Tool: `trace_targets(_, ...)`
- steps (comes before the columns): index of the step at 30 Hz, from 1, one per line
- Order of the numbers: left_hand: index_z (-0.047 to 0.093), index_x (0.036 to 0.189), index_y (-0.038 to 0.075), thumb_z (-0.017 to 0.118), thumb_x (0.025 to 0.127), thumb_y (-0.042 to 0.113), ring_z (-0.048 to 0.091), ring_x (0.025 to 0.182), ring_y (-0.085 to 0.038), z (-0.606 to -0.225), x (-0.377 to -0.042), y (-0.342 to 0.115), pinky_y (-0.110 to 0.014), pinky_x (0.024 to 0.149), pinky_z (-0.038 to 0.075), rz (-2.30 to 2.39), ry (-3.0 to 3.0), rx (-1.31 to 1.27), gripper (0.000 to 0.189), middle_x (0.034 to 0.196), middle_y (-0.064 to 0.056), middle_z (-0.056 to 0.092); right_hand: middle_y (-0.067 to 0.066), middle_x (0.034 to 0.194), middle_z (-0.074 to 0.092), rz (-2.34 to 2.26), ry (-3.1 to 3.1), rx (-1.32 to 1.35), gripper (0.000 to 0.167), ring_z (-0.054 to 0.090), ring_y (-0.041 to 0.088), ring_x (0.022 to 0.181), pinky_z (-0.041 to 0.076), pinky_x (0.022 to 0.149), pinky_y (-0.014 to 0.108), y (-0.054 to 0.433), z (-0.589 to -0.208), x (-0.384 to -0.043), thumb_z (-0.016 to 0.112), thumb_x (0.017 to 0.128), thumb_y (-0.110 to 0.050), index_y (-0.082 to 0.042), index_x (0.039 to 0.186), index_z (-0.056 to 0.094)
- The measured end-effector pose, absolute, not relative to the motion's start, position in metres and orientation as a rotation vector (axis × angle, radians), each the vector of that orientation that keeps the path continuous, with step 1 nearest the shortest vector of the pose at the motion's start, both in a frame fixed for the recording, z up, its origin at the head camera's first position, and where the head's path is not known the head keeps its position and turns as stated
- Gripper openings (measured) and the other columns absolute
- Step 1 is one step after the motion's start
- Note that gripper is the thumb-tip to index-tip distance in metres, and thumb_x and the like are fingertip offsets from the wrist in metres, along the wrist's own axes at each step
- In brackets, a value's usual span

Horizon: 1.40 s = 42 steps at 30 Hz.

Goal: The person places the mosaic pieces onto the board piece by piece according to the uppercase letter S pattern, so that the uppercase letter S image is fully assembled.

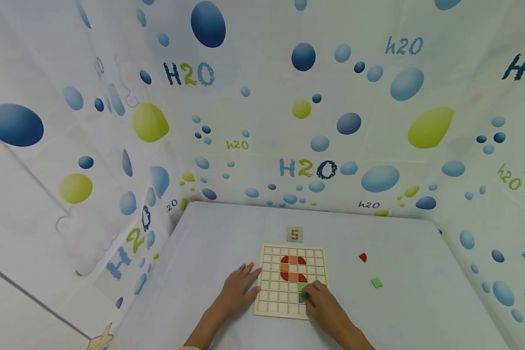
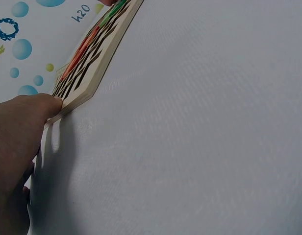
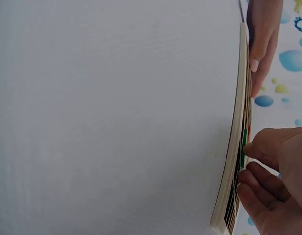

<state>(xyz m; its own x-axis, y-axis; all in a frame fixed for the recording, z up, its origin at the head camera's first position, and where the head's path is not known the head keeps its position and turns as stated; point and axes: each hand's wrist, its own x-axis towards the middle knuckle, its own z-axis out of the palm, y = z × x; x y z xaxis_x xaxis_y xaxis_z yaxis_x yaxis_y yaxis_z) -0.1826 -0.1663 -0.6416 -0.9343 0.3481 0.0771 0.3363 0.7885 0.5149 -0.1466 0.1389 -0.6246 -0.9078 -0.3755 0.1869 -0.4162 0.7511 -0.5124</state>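
Note:
A wooden grid board (image 1: pixel 269 307) lies on the table with a C-shaped pattern of red and orange tiles (image 1: pixel 284 267) set in it. Below the pattern are a light green tile (image 1: pixel 302 286) and a dark green tile (image 1: pixel 302 298). My right hand (image 1: pixel 325 308) pinches at the dark green tile, thumb and fingertips right at the grid; its fingers partly cover it. In the right wrist view the thumb (image 3: pixel 261 147) touches green at the board's surface. My left hand (image 1: pixel 236 290) rests along the board's left edge with fingers spread, its thumb (image 2: pixel 50 104) touching the rim.
A small pattern card (image 1: pixel 295 234) marked with an S-like shape lies beyond the board. To the right on the white table (image 1: pixel 411 311) are a red quarter-round tile (image 1: pixel 363 257) and a green square tile (image 1: pixel 376 282). A printed curtain (image 1: pixel 262 112) surrounds the table's back and sides.

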Motion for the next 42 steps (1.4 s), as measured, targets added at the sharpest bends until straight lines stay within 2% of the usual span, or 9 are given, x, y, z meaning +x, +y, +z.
trace_targets(13,0.052,0.157,0.017,0.06,0.106,0.04,0.035,0.155,-0.043,-0.641,-0.186,-0.166,-0.068,0.123,0.028,0.834,2.952,0.563,0.057,0.166,-0.016,0.043,-0.01,0.102,0.058,0.865,-2.871,0.649,0.014,0.057,0.008,0.098,0.058,0.086,0.03,0.139,-0.618,-0.148,0.077,0.092,-0.003,-0.014,0.1,0.074)
trace_targets(19,0.051,0.158,0.018,0.06,0.106,0.04,0.034,0.156,-0.043,-0.643,-0.185,-0.165,-0.068,0.123,0.028,0.804,2.942,0.548,0.057,0.167,-0.014,0.042,-0.008,0.106,0.062,0.949,-2.891,0.365,0.014,0.061,0.014,0.106,0.059,0.092,0.038,0.167,-0.612,-0.157,0.076,0.095,-0.006,-0.016,0.104,0.073)
trace_targets(22,0.052,0.157,0.018,0.061,0.105,0.04,0.034,0.156,-0.043,-0.642,-0.184,-0.165,-0.068,0.123,0.029,0.81,2.943,0.548,0.057,0.166,-0.015,0.043,0.002,0.113,0.064,0.943,-2.886,0.182,0.018,0.063,0.022,0.11,0.057,0.095,0.046,0.195,-0.608,-0.166,0.076,0.095,-0.008,-0.011,0.113,0.073)
trace_targets(24,0.052,0.157,0.018,0.061,0.105,0.04,0.035,0.155,-0.043,-0.642,-0.183,-0.165,-0.068,0.123,0.029,0.813,2.943,0.546,0.057,0.166,-0.015,0.043,0.014,0.119,0.064,0.952,-2.872,0.071,0.028,0.062,0.032,0.113,0.055,0.097,0.052,0.217,-0.607,-0.171,0.075,0.095,-0.006,-0.004,0.122,0.07)
trace_targets(27,0.052,0.157,0.019,0.061,0.105,0.04,0.034,0.156,-0.042,-0.643,-0.183,-0.165,-0.067,0.123,0.029,0.797,2.95,0.537,0.057,0.167,-0.013,0.042,0.03,0.129,0.057,1.018,-2.863,-0.124,0.042,0.054,0.048,0.12,0.052,0.098,0.062,0.246,-0.605,-0.175,0.072,0.096,-0.005,0.005,0.135,0.06)
trace_targets(30,0.052,0.157,0.018,0.06,0.105,0.04,0.035,0.156,-0.042,-0.644,-0.183,-0.166,-0.067,0.123,0.029,0.792,2.955,0.546,0.057,0.166,-0.014,0.043,0.039,0.133,0.051,1.078,-2.854,-0.314,0.05,0.046,0.058,0.126,0.049,0.099,0.069,0.268,-0.607,-0.176,0.07,0.097,-0.007,0.009,0.14,0.052)
trace_targets(34,0.053,0.157,0.018,0.061,0.105,0.04,0.036,0.155,-0.044,-0.644,-0.184,-0.165,-0.068,0.122,0.03,0.798,2.958,0.556,0.057,0.166,-0.015,0.044,0.044,0.133,0.048,1.102,-2.854,-0.41,0.049,0.045,0.062,0.126,0.048,0.101,0.071,0.283,-0.612,-0.176,0.067,0.098,-0.008,0.013,0.139,0.051)
trace_targets(42,0.052,0.157,0.018,0.062,0.105,0.039,0.036,0.155,-0.043,-0.645,-0.185,-0.163,-0.068,0.122,0.03,0.792,2.97,0.554,0.057,0.166,-0.015,0.044,0.044,0.126,0.053,1.106,-2.817,-0.312,0.031,0.057,0.059,0.118,0.052,0.1,0.066,0.288,-0.619,-0.174,0.062,0.1,0.001,0.016,0.127,0.061)
